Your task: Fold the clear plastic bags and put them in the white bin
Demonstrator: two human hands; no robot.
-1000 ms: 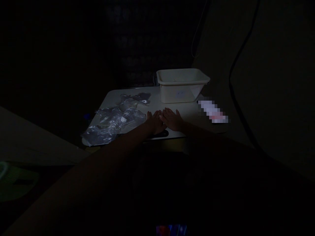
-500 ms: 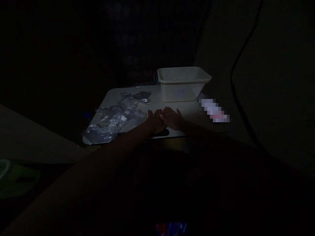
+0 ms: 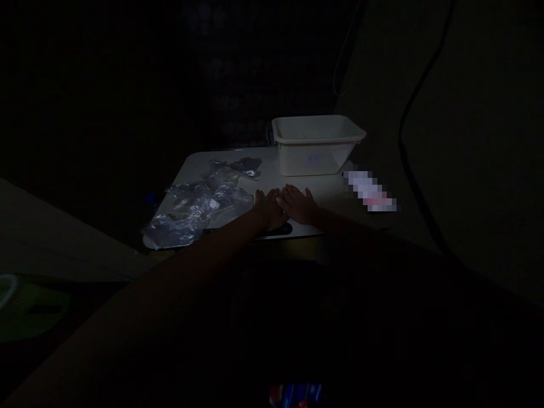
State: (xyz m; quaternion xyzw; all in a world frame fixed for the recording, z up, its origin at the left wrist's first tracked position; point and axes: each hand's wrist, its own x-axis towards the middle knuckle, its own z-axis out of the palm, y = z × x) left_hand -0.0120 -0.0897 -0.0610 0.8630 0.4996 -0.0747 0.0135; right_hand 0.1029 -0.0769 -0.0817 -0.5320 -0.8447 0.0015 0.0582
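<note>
My left hand [image 3: 270, 211] lies flat on the white table [image 3: 238, 154], fingers stretched out, with nothing in it. Beside it and touching it at the fingers is my right hand [image 3: 298, 205], also flat and open. Crumpled clear plastic [image 3: 199, 207] spreads over the left part of the table, close to my left hand. A black handle [image 3: 281, 229] shows at the front edge, partly hidden under my left wrist. Behind my hands stands a white tub [image 3: 312, 158]. The scene is very dark.
A pixelated pale item [image 3: 369, 191] lies at the table's right side. A dark cable [image 3: 402, 141] hangs along the right wall. At the lower left is a green mesh object [image 3: 38, 311]. Something brightly coloured [image 3: 297, 395] glows at the bottom.
</note>
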